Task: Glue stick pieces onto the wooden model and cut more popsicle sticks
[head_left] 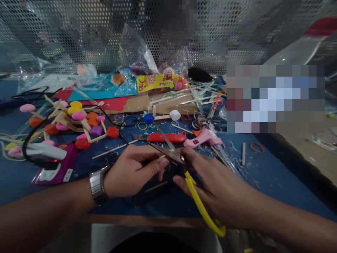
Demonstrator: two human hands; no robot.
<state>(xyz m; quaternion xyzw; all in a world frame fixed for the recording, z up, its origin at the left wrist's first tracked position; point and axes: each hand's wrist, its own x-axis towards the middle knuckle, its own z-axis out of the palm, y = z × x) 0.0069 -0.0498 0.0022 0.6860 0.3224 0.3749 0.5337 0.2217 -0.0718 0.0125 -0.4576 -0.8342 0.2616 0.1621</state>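
Observation:
My right hand [207, 179] grips scissors with yellow handles [197, 202]; their blades stand apart and point up and left. Thumb and fingers of my left hand [137, 170], which has a silver watch [98, 186] on its wrist, pinch a small thin piece between the blades, apparently a wooden stick. Just beyond the hands lies a red utility knife [167, 137], beside a pink glue gun [204, 137]. Behind the blades, a small stick frame carries a blue ball [149, 118] and a white one [175, 115].
At the left is a stick structure with coloured clay balls [78, 116], near a purple box [65, 172] and black cable. Plastic bags, a yellow packet [152, 82] and coloured card [97, 92] lie at the back. A clear bottle [292, 47] stands at the right.

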